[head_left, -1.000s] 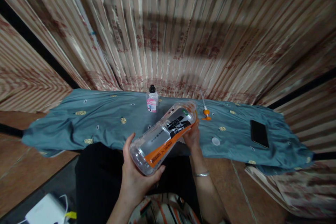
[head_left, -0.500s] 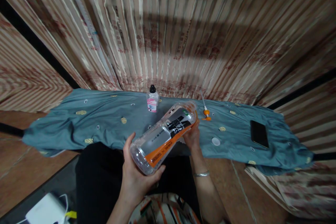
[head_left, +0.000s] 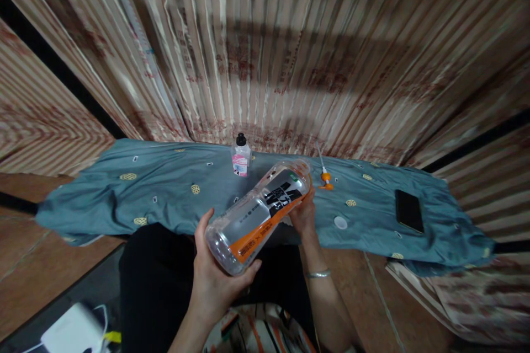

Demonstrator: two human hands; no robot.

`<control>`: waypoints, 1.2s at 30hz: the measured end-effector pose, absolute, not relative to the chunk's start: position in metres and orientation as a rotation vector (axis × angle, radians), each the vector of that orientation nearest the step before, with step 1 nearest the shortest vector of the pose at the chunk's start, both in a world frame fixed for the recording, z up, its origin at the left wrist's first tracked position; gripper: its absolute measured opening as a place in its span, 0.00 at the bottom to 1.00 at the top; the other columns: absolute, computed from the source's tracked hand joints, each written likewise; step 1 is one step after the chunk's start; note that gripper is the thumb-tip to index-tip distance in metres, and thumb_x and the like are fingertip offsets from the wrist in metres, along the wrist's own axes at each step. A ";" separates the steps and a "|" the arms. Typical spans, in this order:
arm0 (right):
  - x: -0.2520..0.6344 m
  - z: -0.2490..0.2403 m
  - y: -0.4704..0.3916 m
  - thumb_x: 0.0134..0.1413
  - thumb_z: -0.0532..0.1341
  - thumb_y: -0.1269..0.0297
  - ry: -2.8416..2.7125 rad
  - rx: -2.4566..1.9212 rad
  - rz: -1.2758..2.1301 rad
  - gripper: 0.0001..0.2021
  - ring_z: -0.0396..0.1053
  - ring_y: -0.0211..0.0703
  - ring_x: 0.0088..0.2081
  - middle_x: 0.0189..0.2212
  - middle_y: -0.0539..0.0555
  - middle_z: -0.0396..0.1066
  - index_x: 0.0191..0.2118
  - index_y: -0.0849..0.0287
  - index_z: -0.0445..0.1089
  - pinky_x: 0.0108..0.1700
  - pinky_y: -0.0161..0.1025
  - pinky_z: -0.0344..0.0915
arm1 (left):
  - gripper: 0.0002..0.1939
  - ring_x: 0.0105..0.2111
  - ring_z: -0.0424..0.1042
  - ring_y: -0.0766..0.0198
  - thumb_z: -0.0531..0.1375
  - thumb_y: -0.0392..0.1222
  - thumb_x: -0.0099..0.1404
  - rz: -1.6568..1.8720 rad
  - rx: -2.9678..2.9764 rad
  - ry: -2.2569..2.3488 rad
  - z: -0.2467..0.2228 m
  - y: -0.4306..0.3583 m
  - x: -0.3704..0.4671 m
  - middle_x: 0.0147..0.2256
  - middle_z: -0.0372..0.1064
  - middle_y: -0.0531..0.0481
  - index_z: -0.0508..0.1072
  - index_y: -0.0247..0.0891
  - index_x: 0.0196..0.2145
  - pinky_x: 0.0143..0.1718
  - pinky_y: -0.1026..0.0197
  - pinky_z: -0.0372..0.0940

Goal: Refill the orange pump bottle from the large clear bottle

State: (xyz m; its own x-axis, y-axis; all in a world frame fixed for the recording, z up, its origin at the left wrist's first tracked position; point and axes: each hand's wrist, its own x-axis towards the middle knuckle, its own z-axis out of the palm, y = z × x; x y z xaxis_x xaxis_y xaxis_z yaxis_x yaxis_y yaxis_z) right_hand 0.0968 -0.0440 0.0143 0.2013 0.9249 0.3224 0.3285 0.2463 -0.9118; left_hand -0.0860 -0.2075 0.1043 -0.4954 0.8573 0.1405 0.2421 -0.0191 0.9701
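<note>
A large clear plastic bottle with a grey, black and orange label lies tilted between my hands, its neck pointing up and to the right. My left hand cups the base, fingers and thumb spread around it. Behind the neck end, my right hand grips the bottle; most of its fingers are hidden. The bottle's neck has no cap on it. To the right of the neck, an orange pump head with a long thin tube lies on the cloth. A small clear bottle with a black cap and pink label stands upright behind.
A blue-green patterned cloth covers the low table. On its right side lie a black phone and a small round clear disc. Striped curtains hang behind. A white device with cables sits at lower left.
</note>
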 end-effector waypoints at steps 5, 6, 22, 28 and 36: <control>0.094 0.018 -0.045 0.42 0.68 0.60 -1.300 -1.332 0.722 0.32 0.79 0.56 0.43 0.43 0.59 0.78 0.54 0.57 0.59 0.42 0.47 0.74 | 0.55 0.46 0.78 0.51 0.73 0.50 0.48 1.556 1.144 1.733 0.104 -0.207 -0.086 0.47 0.73 0.47 0.54 0.40 0.68 0.51 0.49 0.73; 0.094 0.018 -0.045 0.42 0.68 0.60 -1.301 -1.334 0.723 0.32 0.79 0.56 0.43 0.43 0.59 0.78 0.54 0.57 0.58 0.43 0.47 0.74 | 0.55 0.46 0.78 0.51 0.73 0.49 0.48 1.557 1.140 1.730 0.105 -0.207 -0.086 0.47 0.73 0.47 0.54 0.40 0.68 0.51 0.49 0.73; 0.094 0.018 -0.044 0.43 0.70 0.57 -1.306 -1.292 0.714 0.30 0.78 0.56 0.43 0.40 0.57 0.77 0.52 0.56 0.60 0.39 0.46 0.74 | 0.55 0.43 0.79 0.52 0.73 0.48 0.48 1.548 1.128 1.727 0.107 -0.207 -0.086 0.45 0.74 0.48 0.54 0.38 0.68 0.49 0.51 0.74; 0.096 0.015 -0.044 0.42 0.70 0.56 -1.325 -1.302 0.710 0.32 0.78 0.57 0.43 0.41 0.58 0.77 0.53 0.56 0.59 0.40 0.47 0.74 | 0.55 0.43 0.79 0.52 0.73 0.48 0.47 1.555 1.131 1.723 0.106 -0.206 -0.086 0.45 0.73 0.49 0.54 0.39 0.68 0.48 0.50 0.74; 0.094 0.018 -0.045 0.44 0.68 0.52 -1.315 -1.291 0.730 0.32 0.78 0.59 0.44 0.43 0.61 0.77 0.53 0.57 0.59 0.41 0.50 0.75 | 0.55 0.43 0.79 0.53 0.73 0.48 0.48 1.555 1.140 1.720 0.106 -0.206 -0.087 0.44 0.74 0.49 0.54 0.39 0.68 0.48 0.51 0.73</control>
State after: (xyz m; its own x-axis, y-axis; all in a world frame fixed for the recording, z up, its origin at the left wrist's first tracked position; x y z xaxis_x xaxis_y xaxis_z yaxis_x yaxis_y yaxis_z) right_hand 0.0935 -0.0446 0.0178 0.1940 0.9425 0.2723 0.2672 0.2163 -0.9390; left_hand -0.0865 -0.2063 0.1058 -0.4883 0.8616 0.1386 0.2243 -0.0295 0.9741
